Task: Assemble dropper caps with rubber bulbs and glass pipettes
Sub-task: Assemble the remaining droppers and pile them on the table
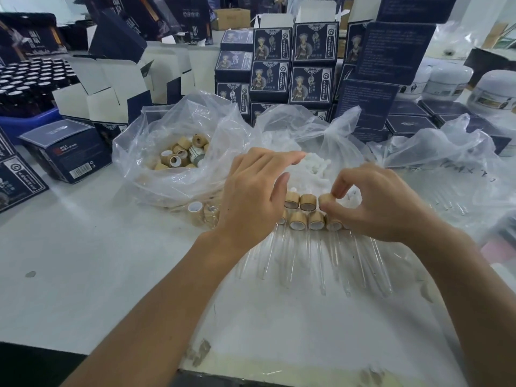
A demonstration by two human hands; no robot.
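Observation:
Several assembled droppers lie in rows mid-table, their bamboo-coloured caps [307, 201] at the far end and their glass pipettes [321, 263] pointing toward me. My right hand [374, 202] pinches the rightmost cap [325, 199] of the back row between thumb and forefinger. My left hand [251, 191] hovers over the left end of the rows with its fingers straight and holds nothing. It hides some caps beneath it. White rubber bulbs [310, 163] fill a plastic bag just beyond the hands.
A clear bag with loose bamboo caps [181, 155] sits at the back left, and two loose caps [201, 212] lie before it. More pipettes [446, 199] lie under plastic at the right. Dark printed boxes [293, 68], white jars [446, 79] and bottles crowd the back.

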